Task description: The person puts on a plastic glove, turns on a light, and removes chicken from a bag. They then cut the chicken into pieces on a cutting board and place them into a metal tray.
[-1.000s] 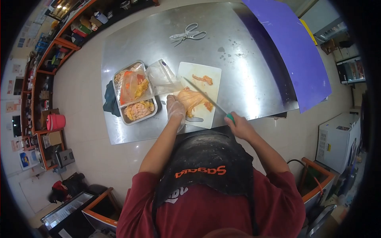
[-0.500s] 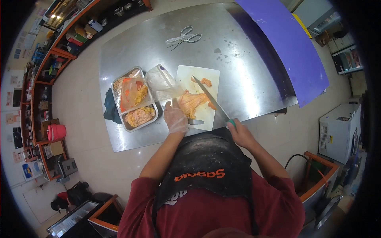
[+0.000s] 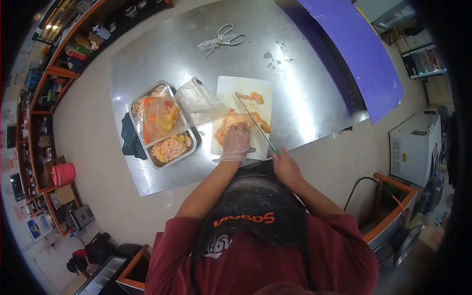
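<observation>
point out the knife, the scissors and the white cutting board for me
Knife (image 3: 257, 123): head view, on the blade
Scissors (image 3: 221, 41): head view, near the pivot
White cutting board (image 3: 228, 87): head view, bare part near its far left corner

We find ourselves in what looks like a commercial kitchen, judging by the broad metal tabletop (image 3: 169, 56), the white cutting board (image 3: 223, 88) with raw meat (image 3: 224, 126) on it, the lettered apron (image 3: 246, 199), the stocked orange-edged shelves (image 3: 62, 72) and the white vented appliance (image 3: 418, 160).

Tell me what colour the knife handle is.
The part of the knife handle showing past the right hand is green, best seen in the head view.
</observation>
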`<control>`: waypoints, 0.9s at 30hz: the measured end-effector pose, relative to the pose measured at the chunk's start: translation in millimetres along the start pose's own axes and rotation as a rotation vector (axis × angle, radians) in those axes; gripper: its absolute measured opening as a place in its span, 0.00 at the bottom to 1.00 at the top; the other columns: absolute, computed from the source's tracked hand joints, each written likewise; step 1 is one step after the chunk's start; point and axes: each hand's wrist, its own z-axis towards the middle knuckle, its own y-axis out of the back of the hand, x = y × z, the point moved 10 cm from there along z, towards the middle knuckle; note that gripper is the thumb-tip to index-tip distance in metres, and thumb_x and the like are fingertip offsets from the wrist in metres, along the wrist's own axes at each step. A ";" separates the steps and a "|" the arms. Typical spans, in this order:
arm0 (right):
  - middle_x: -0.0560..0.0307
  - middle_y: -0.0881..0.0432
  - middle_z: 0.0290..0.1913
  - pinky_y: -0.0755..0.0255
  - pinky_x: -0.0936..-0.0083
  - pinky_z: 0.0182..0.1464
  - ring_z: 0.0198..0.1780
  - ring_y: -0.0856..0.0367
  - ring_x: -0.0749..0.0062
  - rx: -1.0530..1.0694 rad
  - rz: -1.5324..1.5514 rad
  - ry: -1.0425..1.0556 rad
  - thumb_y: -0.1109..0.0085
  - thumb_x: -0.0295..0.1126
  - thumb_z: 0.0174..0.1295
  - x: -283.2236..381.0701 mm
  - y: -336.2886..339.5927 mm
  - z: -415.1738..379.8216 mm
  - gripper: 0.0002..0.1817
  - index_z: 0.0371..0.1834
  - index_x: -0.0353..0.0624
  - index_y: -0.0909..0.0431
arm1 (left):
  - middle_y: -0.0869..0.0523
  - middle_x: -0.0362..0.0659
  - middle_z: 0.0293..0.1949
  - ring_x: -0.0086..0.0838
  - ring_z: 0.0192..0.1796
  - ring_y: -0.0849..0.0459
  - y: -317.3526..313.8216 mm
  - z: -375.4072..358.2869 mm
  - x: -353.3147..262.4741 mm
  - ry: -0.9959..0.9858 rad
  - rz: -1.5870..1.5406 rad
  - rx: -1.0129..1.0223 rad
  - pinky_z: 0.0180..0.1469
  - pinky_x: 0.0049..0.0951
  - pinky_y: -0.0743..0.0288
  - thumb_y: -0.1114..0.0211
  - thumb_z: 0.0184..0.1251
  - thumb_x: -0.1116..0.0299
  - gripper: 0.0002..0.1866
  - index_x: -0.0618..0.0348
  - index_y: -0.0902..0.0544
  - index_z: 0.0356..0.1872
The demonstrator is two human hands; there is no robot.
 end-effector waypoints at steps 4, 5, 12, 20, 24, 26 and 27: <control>0.24 0.16 0.37 0.26 0.37 0.47 0.45 0.18 0.23 -0.040 -0.005 0.040 0.54 0.48 0.80 3.4 1.0 15.5 0.23 0.52 0.35 0.28 | 0.21 0.49 0.39 0.40 0.44 0.18 2.8 -0.6 -6.3 0.023 -0.037 0.057 0.43 0.37 0.19 0.36 0.59 0.72 0.14 0.64 0.16 0.46; 0.24 0.16 0.37 0.25 0.38 0.47 0.45 0.18 0.23 -0.066 0.014 0.073 0.54 0.49 0.80 22.6 1.5 40.7 0.23 0.52 0.35 0.28 | 0.21 0.49 0.39 0.40 0.44 0.18 -1.8 -2.6 -7.7 0.041 -0.009 0.067 0.43 0.37 0.20 0.35 0.59 0.72 0.13 0.64 0.16 0.44; 0.25 0.16 0.38 0.25 0.38 0.46 0.44 0.18 0.24 -0.026 -0.053 0.120 0.51 0.48 0.79 10.6 2.8 26.2 0.23 0.52 0.35 0.29 | 0.20 0.49 0.38 0.39 0.39 0.17 -18.6 -14.6 20.7 0.131 0.109 0.178 0.41 0.37 0.20 0.37 0.60 0.73 0.09 0.63 0.16 0.41; 0.24 0.16 0.39 0.25 0.39 0.49 0.46 0.17 0.24 0.058 -0.057 0.185 0.53 0.50 0.79 19.9 21.6 28.4 0.24 0.55 0.35 0.29 | 0.17 0.53 0.40 0.44 0.41 0.13 -13.4 -30.2 23.1 0.173 0.009 0.176 0.45 0.42 0.19 0.40 0.63 0.72 0.07 0.61 0.15 0.38; 0.22 0.16 0.42 0.26 0.38 0.51 0.48 0.18 0.23 0.084 0.088 0.295 0.55 0.51 0.80 74.3 17.0 47.5 0.26 0.59 0.34 0.30 | 0.16 0.56 0.37 0.50 0.42 0.14 1.4 -40.6 29.2 0.277 -0.051 0.237 0.49 0.48 0.21 0.40 0.63 0.71 0.08 0.61 0.15 0.39; 0.24 0.17 0.46 0.26 0.40 0.54 0.52 0.19 0.26 0.140 0.040 0.213 0.54 0.51 0.79 45.5 19.5 40.9 0.26 0.59 0.36 0.28 | 0.15 0.56 0.38 0.51 0.42 0.13 13.0 -33.0 48.2 0.433 -0.138 0.226 0.49 0.48 0.21 0.40 0.64 0.70 0.10 0.61 0.14 0.41; 0.25 0.17 0.51 0.26 0.43 0.57 0.55 0.19 0.28 0.219 -0.021 0.102 0.53 0.50 0.79 8.8 14.5 31.6 0.25 0.60 0.37 0.27 | 0.14 0.56 0.38 0.51 0.43 0.13 20.6 -33.3 60.1 0.562 -0.200 0.234 0.49 0.49 0.20 0.39 0.64 0.69 0.10 0.61 0.14 0.42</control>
